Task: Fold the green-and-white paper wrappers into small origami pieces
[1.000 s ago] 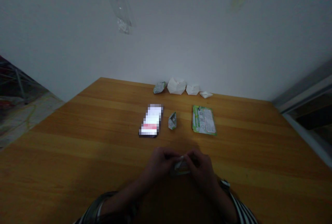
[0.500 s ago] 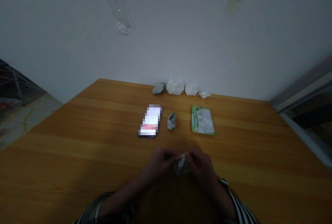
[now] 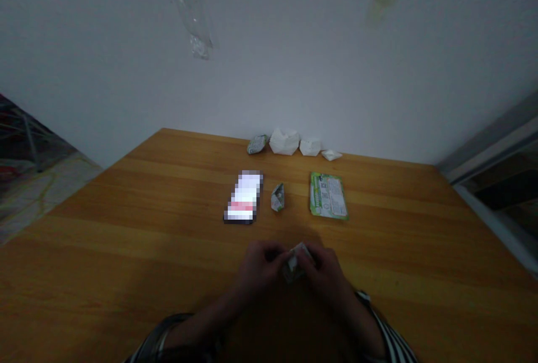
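Both of my hands meet just above the wooden table (image 3: 126,240) near its front middle. My left hand (image 3: 258,270) and my right hand (image 3: 325,273) pinch a small folded piece of printed paper (image 3: 294,261) between their fingertips. The fingers of both hands are curled round it, and most of the paper is hidden by them. A finished small folded paper shape (image 3: 278,196) stands on the table a little beyond my hands.
A phone with a lit screen (image 3: 244,196) lies left of the small paper shape. A green printed sheet (image 3: 328,195) lies to its right. Several folded paper shapes (image 3: 284,141) line the table's far edge against the white wall.
The paper between my fingers has turned and risen slightly, with a pale corner now poking up between my hands. My hands have stayed in nearly the same place.
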`<state>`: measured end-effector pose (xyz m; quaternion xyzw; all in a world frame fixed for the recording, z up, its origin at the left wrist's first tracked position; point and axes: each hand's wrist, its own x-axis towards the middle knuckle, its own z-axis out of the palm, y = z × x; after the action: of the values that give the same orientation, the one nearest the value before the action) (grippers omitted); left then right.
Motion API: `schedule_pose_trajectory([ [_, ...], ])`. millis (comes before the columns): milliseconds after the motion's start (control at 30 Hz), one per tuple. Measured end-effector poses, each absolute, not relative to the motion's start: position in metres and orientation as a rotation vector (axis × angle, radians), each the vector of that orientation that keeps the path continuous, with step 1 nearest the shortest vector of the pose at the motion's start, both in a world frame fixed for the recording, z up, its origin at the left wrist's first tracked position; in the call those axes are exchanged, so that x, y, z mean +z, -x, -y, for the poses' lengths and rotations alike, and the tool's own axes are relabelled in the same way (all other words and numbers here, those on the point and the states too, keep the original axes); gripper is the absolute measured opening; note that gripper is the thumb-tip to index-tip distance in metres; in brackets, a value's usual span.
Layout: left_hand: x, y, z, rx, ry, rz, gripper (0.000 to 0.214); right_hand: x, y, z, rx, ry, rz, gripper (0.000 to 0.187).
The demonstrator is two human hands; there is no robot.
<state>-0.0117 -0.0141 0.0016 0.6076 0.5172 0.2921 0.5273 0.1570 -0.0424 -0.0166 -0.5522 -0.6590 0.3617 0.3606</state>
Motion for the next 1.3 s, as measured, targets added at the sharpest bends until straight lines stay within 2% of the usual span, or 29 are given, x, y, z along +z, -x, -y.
schedule_pose_trajectory([
  [500, 0.003, 0.014, 0.014, 0.779, -1.401, -1.215, 0.027, -0.02, -0.155, 0.043, 1.143, 1.398, 1.642, 0.032],
  [600, 0.003, 0.014, 0.014, 0.786, -1.395, -1.222, 0.028, -0.019, -0.154, 0.045, 1.122, 1.42, 1.582, 0.029],
  [800, 0.0, 0.017, 0.013, 0.826, -1.402, -1.239, 0.028, -0.017, -0.149, 0.047, 1.299, 1.37, 1.439, 0.02],
  [900, 0.0, 0.018, 0.012, 0.85, -1.383, -1.235, 0.027, -0.016, -0.146, 0.048, 1.261, 1.388, 1.36, 0.02],
  [1000, 0.001, 0.017, 0.009, 0.855, -1.394, -1.237, 0.026, -0.018, -0.147, 0.048, 1.053, 1.448, 1.319, 0.02],
  [1133, 0.005, 0.017, 0.008, 0.859, -1.432, -1.199, 0.024, -0.022, -0.16, 0.05, 0.492, 1.545, 1.56, 0.018],
  [1300, 0.003, 0.017, 0.007, 0.75, -0.938, -1.092, 0.052, -0.024, -0.176, 0.049, -0.104, 1.315, 2.097, 0.018],
])
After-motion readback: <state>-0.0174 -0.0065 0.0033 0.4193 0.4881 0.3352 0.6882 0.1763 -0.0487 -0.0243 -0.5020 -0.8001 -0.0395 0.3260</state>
